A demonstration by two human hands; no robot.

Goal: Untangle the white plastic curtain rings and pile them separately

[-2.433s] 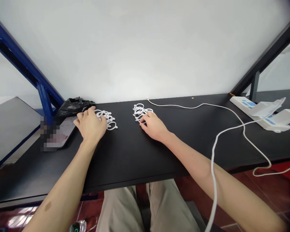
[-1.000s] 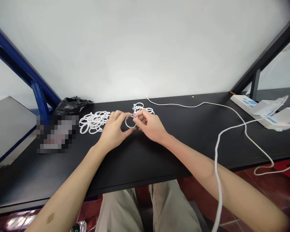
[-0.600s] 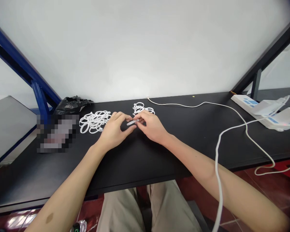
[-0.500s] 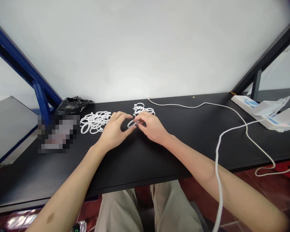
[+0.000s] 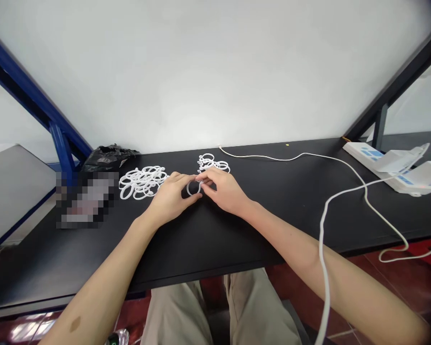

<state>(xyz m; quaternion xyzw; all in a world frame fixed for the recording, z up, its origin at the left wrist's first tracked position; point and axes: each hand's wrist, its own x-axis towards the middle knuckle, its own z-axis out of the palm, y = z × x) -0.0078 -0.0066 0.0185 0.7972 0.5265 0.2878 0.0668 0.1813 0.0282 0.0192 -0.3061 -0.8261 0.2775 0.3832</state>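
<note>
i saw the right hand [image 5: 224, 190] clamped on a ring [image 5: 188, 189] over the table [image 5: 208, 244]; the left hand [image 5: 169, 194] curled round it, gripping or not i couldn't tell.

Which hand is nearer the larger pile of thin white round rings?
Left. The left hand is right beside the larger pile, at its right edge; the right hand is farther right, just in front of the smaller white-ring pile.

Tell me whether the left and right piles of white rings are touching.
Apart. The head view shows bare black tabletop between the left pile and the right pile.
</note>
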